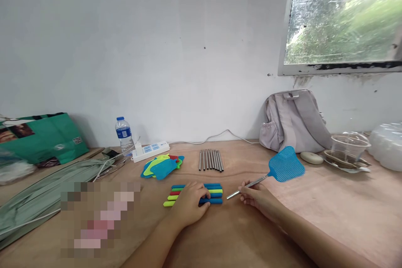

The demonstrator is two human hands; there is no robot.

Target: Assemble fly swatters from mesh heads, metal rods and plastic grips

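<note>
1. One view, head. Right hand (pixel 255 196): fingers clamped on metal rod (pixel 260 180); blue swatter head (pixel 286 164) at its 2 o'clock.
2. Left hand (pixel 190 202) over coloured handles (pixel 217 201), right hand's 9 o'clock; can't tell if gripping.
3. Likely handle-fitting; next wants handle aligned to rod tip (pixel 228 197).
4. Handle middles hidden.

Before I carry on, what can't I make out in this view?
All in the head view:
Coloured sticks: partly hidden by the left hand, so its exact hold is unclear.
Metal rod: gripped stretch partly covered by the right hand.
Lower swatter heads: partly covered by the blue head on top.
Pixelated patch: contents blurred out.
Bottle label: print too small to read.
Green bag: cut off by the left edge.
</note>
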